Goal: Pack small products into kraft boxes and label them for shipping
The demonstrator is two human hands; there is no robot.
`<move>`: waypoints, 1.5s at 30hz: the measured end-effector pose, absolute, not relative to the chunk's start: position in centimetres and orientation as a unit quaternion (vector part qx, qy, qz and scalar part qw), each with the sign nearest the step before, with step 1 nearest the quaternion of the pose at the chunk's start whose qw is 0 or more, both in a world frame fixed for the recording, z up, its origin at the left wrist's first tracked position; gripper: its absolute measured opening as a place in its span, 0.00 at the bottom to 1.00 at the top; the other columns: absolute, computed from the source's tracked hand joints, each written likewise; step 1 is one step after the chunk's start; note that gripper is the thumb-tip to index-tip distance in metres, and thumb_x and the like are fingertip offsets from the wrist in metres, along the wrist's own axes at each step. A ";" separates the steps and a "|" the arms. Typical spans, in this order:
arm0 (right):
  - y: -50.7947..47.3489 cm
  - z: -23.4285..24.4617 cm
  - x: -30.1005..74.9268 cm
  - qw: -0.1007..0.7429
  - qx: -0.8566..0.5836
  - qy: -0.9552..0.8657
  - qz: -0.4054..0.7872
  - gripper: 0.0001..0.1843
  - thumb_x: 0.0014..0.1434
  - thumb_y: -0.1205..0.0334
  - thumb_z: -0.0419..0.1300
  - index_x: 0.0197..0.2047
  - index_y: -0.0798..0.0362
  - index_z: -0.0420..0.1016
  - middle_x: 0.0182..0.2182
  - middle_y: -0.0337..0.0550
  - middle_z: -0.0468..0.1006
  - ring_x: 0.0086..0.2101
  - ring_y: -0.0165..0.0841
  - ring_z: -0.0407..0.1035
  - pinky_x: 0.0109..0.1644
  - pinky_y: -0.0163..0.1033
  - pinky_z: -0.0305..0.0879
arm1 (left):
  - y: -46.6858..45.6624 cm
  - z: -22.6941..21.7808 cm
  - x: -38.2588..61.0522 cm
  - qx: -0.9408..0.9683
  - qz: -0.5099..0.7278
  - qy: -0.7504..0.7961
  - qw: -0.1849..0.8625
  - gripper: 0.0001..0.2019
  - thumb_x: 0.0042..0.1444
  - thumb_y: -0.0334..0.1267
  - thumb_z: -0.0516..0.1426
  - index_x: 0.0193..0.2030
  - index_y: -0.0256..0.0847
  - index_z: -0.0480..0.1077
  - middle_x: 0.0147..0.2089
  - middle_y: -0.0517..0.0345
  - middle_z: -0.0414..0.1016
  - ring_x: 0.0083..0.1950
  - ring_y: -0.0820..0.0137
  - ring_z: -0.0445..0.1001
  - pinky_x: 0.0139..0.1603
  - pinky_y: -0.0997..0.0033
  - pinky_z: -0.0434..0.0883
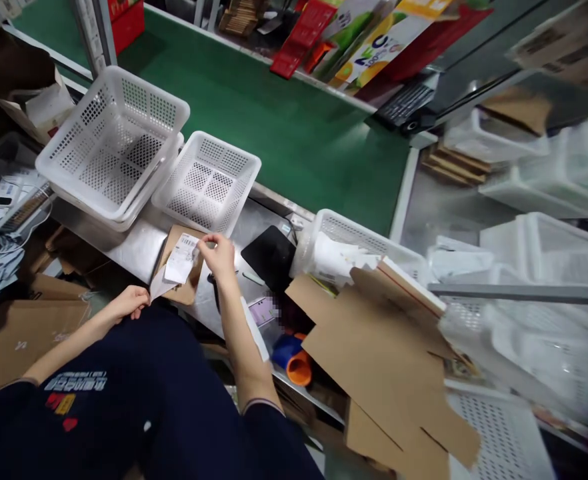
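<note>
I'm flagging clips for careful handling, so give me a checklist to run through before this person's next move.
1. Left grip pinches the pale sheet: ok, at its lower corner.
2. Right grip has a firm hold on the printed label: cannot tell; the fingertips are at its upper right edge.
3. Printed label lies over the brown cardboard piece: ok.
4. Printed label pressed flat all over: cannot tell.
5. Phone apart from the cardboard piece: ok, across the right forearm from it.
6. Blue-and-orange object well back from the bench's near edge: not ok, it sits close to it.
</note>
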State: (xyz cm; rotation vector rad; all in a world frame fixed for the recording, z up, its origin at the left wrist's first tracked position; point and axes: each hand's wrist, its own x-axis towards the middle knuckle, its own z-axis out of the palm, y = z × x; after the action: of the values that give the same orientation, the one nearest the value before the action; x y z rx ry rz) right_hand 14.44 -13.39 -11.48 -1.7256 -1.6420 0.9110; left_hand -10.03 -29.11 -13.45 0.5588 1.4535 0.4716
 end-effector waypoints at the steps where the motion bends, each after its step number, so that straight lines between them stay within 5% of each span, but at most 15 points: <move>1: -12.5 -11.9 14.0 0.280 -0.655 -0.616 0.338 0.04 0.58 0.60 0.63 0.32 0.49 0.78 0.39 0.45 0.85 0.45 0.44 0.78 0.59 0.49 0.74 | -29.4 -13.8 -10.4 0.238 0.210 0.651 0.689 0.09 0.47 0.33 0.66 0.22 0.40 0.70 0.18 0.65 0.63 0.15 0.75 0.62 0.17 0.79 0.50; 10: -9.9 -14.5 12.1 0.227 -0.675 -0.626 0.318 0.06 0.56 0.63 0.64 0.34 0.52 0.84 0.62 0.56 0.78 0.64 0.54 0.70 0.74 0.58 0.65 | -28.5 -14.3 -12.3 0.128 0.148 0.626 0.755 0.12 0.53 0.28 0.61 0.22 0.40 0.64 0.19 0.66 0.57 0.17 0.79 0.51 0.20 0.78 0.45; 33: -9.3 -17.8 11.9 0.247 -0.670 -0.628 0.310 0.05 0.56 0.63 0.64 0.32 0.51 0.82 0.55 0.56 0.84 0.59 0.51 0.76 0.68 0.56 0.71 | -29.2 -15.4 -15.1 0.091 0.168 0.607 0.771 0.12 0.49 0.34 0.64 0.26 0.42 0.63 0.21 0.67 0.58 0.20 0.79 0.51 0.20 0.79 0.49; 35: -9.8 -17.8 12.4 0.249 -0.669 -0.630 0.307 0.07 0.59 0.62 0.64 0.38 0.53 0.84 0.58 0.59 0.82 0.62 0.52 0.74 0.71 0.57 0.69 | -29.7 -15.5 -16.2 0.079 0.173 0.614 0.766 0.13 0.49 0.35 0.64 0.25 0.43 0.61 0.21 0.67 0.57 0.19 0.79 0.51 0.20 0.79 0.48; 37: -10.6 -17.7 12.5 0.257 -0.663 -0.645 0.280 0.19 0.63 0.59 0.65 0.54 0.57 0.85 0.68 0.65 0.76 0.70 0.55 0.67 0.77 0.61 0.63 | -30.4 -15.5 -17.7 0.063 0.183 0.627 0.755 0.14 0.48 0.37 0.65 0.25 0.44 0.60 0.21 0.67 0.57 0.19 0.79 0.50 0.20 0.79 0.47; 40: -12.6 -17.0 11.2 0.243 -0.621 -0.713 0.215 0.40 0.73 0.53 0.61 0.80 0.66 0.64 0.82 0.71 0.55 0.81 0.56 0.47 0.85 0.67 0.42 | -31.8 -15.5 -20.2 0.035 0.213 0.657 0.723 0.15 0.46 0.38 0.64 0.25 0.44 0.59 0.20 0.68 0.57 0.20 0.79 0.49 0.20 0.80 0.47; 42: -14.1 -16.2 8.9 0.195 -0.585 -0.759 0.207 0.44 0.77 0.50 0.58 0.85 0.67 0.52 0.85 0.68 0.46 0.83 0.55 0.40 0.86 0.68 0.35 | -32.7 -15.5 -21.7 0.020 0.235 0.678 0.696 0.14 0.45 0.38 0.64 0.25 0.44 0.60 0.18 0.68 0.57 0.20 0.78 0.50 0.20 0.80 0.49; 45: -15.5 -15.0 4.8 0.115 -0.567 -0.782 0.231 0.46 0.80 0.46 0.54 0.85 0.70 0.49 0.85 0.67 0.43 0.84 0.55 0.39 0.86 0.68 0.34 | -33.2 -15.6 -23.1 0.019 0.256 0.693 0.673 0.13 0.44 0.38 0.65 0.26 0.44 0.61 0.18 0.68 0.58 0.20 0.77 0.53 0.20 0.79 0.53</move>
State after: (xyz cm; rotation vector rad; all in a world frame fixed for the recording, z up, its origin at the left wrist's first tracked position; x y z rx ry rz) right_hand 4.78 -15.54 -14.97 -1.6617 -2.2930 0.6779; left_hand -23.11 -33.22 -15.62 0.0426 1.5606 0.5751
